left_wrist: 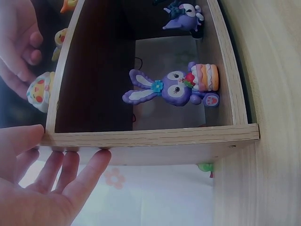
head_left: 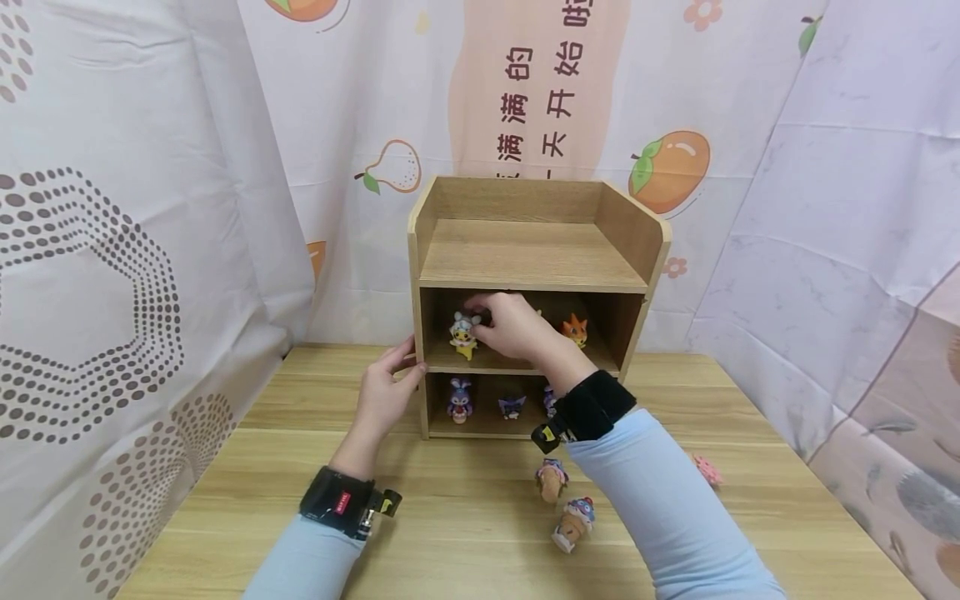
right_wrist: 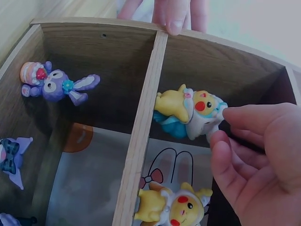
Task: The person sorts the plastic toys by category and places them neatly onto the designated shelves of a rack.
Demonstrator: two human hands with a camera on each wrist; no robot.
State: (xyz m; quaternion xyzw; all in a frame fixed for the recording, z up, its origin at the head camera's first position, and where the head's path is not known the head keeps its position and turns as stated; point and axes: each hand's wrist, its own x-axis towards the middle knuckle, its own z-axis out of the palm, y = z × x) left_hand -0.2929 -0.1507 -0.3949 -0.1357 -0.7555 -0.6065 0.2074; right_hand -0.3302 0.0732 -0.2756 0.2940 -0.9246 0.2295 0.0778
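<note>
In the upper compartment of the small wooden shelf (head_left: 528,254), my right hand (head_left: 517,327) pinches the head of a yellow figurine (right_wrist: 181,104) with a white and blue hood. The figurine stands upright near the left wall, its feet at the compartment floor. My left hand (head_left: 384,393) rests against the shelf's left side: the thumb lies on the front edge and the extended fingers touch the outer wall. Beside the pinched figurine is another yellow figurine (right_wrist: 176,207), and an orange figurine (head_left: 574,330) stands farther right.
The lower compartment holds a purple rabbit figurine (left_wrist: 176,89) with a cake, a dark purple figurine (head_left: 512,406) and another purple one (head_left: 550,402). Two brown-based figurines, one nearer the shelf (head_left: 552,480) and one closer (head_left: 573,525), lie on the table (head_left: 450,517). A pink object (head_left: 707,471) lies right.
</note>
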